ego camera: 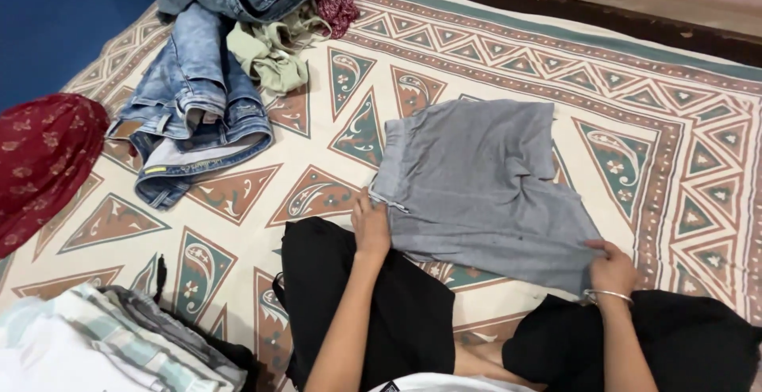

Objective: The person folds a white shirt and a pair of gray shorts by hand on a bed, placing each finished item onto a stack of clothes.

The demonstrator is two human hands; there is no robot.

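A patterned bedsheet with teal and brown triangles covers the bed. At twelve to two o'clock runs a dark wooden edge; at eleven o'clock, a blue wall.

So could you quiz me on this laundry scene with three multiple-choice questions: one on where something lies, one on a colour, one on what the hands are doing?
1. Where do the blue jeans lie?
A. upper left of the patterned sheet
B. on the person's lap
C. under the grey shorts

2. What colour are the shorts being handled?
A. red
B. grey
C. green

3. How are the hands placed?
A. both in the air
B. both on the jeans
C. left hand on the waistband edge, right hand pinching the lower corner

Answers: 1 A, they are heaped there; 2 B, plain grey cloth; 3 C, each hand touches the shorts.
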